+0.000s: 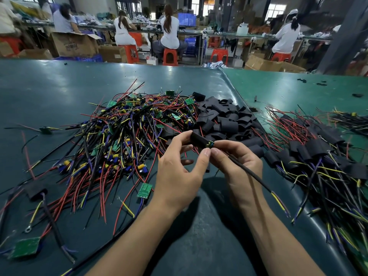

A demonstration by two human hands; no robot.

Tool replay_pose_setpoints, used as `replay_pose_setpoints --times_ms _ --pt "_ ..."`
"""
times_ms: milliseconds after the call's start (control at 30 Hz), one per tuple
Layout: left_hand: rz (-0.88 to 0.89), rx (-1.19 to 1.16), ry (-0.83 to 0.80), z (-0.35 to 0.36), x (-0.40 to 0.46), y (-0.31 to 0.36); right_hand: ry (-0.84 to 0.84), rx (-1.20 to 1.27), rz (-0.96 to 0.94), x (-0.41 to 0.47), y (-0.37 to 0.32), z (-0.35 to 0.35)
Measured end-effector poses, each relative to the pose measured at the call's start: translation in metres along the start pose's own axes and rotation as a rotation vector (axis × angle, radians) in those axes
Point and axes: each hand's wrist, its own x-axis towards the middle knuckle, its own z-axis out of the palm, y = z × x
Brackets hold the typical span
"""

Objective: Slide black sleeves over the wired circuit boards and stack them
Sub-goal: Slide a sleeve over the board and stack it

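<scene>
The left hand (179, 166) pinches a soft, light black tubular sleeve (199, 139), the right hand (239, 158) at 3 o'clock grips the stiff, likely fragile green wired circuit board (210, 144); judged best held by edges.

Wired boards (127, 132) lie left, loose sleeves (225, 120) behind the hands, sleeved boards (318, 154) right.

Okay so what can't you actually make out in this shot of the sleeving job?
- Head view: the circuit board is mostly inside the black sleeve; only a green tip shows.
- The right hand fingertips sit behind the left hand thumb.
- Green board at lower left: blurred, parts unreadable.
</scene>
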Motion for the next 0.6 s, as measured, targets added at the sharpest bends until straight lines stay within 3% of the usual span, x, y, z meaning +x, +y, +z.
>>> replay_pose_setpoints --times_ms 367,600 --pt "0.022 -0.008 -0.045 0.0004 -0.0024 0.0063 0.077 -0.188 -0.145 -0.0053 -0.0016 0.0034" --pt "0.001 -0.036 -0.088 0.0049 -0.0059 0.0064 0.096 -0.156 -0.147 -0.0053 0.0036 0.0022"
